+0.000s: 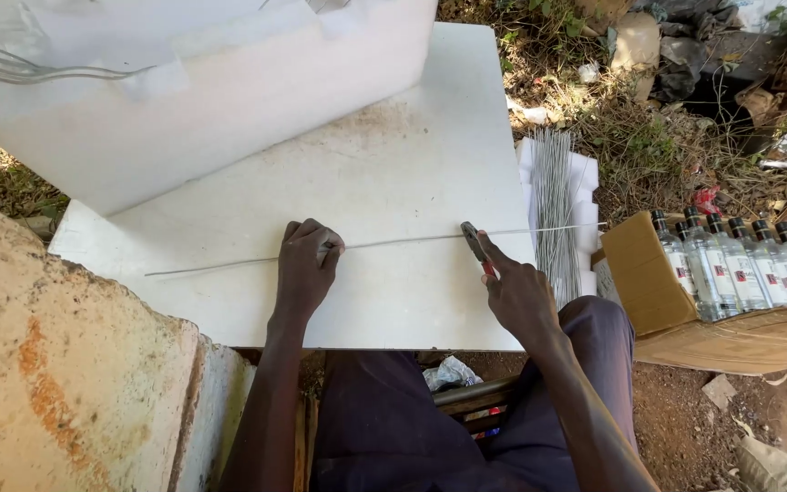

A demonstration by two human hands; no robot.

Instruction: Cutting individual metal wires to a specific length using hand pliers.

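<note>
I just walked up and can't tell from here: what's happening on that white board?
A seated person holds a long thin wire flat on a white foam board. The left hand pins it down, while the right hand closes red-handled pliers on it. A bundle of cut wires lies to the right, beside a carton of bottles.
</note>
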